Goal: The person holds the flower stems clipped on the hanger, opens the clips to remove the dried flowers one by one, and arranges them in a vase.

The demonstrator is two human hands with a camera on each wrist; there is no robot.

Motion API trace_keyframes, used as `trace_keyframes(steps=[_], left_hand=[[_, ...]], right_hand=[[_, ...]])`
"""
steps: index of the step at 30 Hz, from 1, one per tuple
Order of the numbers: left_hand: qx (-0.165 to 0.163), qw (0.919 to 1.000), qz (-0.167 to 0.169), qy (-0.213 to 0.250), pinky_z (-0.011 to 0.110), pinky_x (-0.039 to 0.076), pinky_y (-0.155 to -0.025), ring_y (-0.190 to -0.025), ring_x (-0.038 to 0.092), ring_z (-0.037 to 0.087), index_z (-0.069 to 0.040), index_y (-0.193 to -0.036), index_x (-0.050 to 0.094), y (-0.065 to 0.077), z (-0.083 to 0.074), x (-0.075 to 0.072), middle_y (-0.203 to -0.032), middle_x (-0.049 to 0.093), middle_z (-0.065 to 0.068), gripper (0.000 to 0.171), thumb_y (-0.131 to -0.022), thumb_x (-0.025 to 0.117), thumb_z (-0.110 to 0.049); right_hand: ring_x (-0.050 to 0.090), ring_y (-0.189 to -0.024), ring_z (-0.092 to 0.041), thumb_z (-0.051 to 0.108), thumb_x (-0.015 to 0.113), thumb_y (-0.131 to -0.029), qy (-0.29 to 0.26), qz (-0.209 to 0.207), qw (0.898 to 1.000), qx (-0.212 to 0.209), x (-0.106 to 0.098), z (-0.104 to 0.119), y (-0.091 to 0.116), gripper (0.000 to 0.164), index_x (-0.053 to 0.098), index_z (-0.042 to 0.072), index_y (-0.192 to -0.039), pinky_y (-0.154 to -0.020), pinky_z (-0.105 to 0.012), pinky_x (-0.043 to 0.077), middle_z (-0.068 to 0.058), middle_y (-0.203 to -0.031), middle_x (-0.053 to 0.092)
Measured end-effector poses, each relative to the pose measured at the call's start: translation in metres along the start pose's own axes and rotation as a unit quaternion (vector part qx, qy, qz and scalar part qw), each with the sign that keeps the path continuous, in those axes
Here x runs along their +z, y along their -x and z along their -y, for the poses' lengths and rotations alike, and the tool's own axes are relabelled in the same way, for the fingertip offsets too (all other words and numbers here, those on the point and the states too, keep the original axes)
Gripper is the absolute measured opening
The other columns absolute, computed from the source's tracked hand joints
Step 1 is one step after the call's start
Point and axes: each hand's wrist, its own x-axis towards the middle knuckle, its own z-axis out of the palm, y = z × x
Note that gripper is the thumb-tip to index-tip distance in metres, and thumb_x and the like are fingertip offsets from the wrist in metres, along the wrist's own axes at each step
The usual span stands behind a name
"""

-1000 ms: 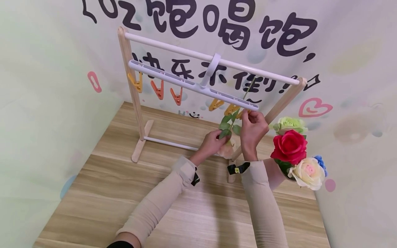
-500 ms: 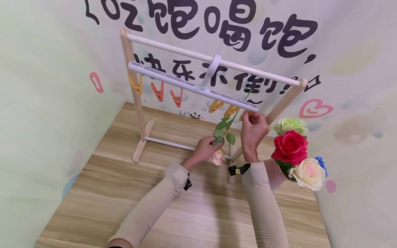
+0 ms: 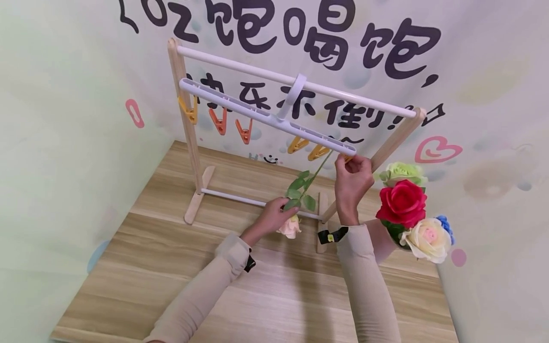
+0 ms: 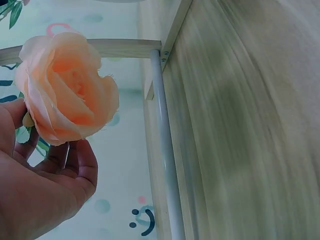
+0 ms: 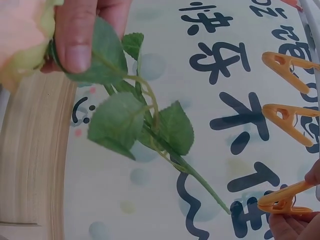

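My left hand [image 3: 269, 217] pinches an artificial rose just behind its head. The peach-pink rose [image 4: 70, 90] hangs head down, and its leafy green stem [image 5: 197, 180] slants up to the right, its cut end apart from the clips. My right hand [image 3: 352, 186] pinches a yellow clothespin [image 5: 284, 198] at the right end of a pale lilac clip hanger [image 3: 240, 107]. From the hanger dangle other yellow clothespins [image 3: 298, 144] and orange clothespins [image 3: 218, 121]. In the head view, my right fingers mostly hide the clothespin they hold.
A wooden rack [image 3: 187, 138] with a white top rod [image 3: 240, 68] carries the hanger and stands on a wood-grain table [image 3: 141, 257]. At the right, a pink vase [image 3: 377, 240] holds red, green, cream and blue flowers. Behind is a printed wall cloth [image 3: 274, 28].
My left hand has moved left and down with the rose, so its stem end dropped from above the hanger to just below it. My right hand stays at the end clothespin.
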Motion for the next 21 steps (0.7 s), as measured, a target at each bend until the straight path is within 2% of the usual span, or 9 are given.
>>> trace_keyframes(steps=[8, 16, 21], left_hand=[[-0.005, 1.0, 0.002, -0.004, 0.021, 0.043, -0.054, -0.065, 0.049, 0.009, -0.005, -0.086, 0.065, 0.011, 0.006, -0.009, -0.084, 0.058, 0.005, 0.019, -0.095, 0.066, -0.022], [-0.008, 0.9998, 0.02, -0.004, 0.021, 0.042, -0.055, -0.064, 0.049, 0.009, -0.006, -0.087, 0.065, 0.025, 0.014, -0.019, -0.084, 0.056, 0.004, 0.017, -0.095, 0.066, -0.021], [-0.015, 0.9997, 0.017, -0.002, 0.021, 0.041, -0.053, -0.061, 0.048, 0.008, -0.005, -0.087, 0.065, 0.033, 0.015, -0.023, -0.084, 0.057, 0.005, 0.018, -0.095, 0.066, -0.022]], right_hand=[[0.071, -0.088, -0.012, 0.02, 0.073, -0.088, -0.012, 0.006, 1.0, -0.008, -0.002, -0.002, 0.002, 0.026, 0.063, 0.001, -0.103, -0.081, -0.021, 0.056, -0.013, -0.104, 0.074], [0.068, -0.082, -0.008, 0.022, 0.072, -0.09, -0.008, 0.007, 1.0, -0.004, -0.002, -0.003, 0.003, 0.033, 0.06, -0.002, -0.11, -0.079, -0.019, 0.054, -0.011, -0.098, 0.073], [0.069, -0.086, -0.01, 0.026, 0.071, -0.091, -0.005, 0.011, 1.0, 0.001, -0.004, -0.004, 0.004, 0.035, 0.059, 0.001, -0.112, -0.081, -0.02, 0.054, -0.011, -0.101, 0.073]])
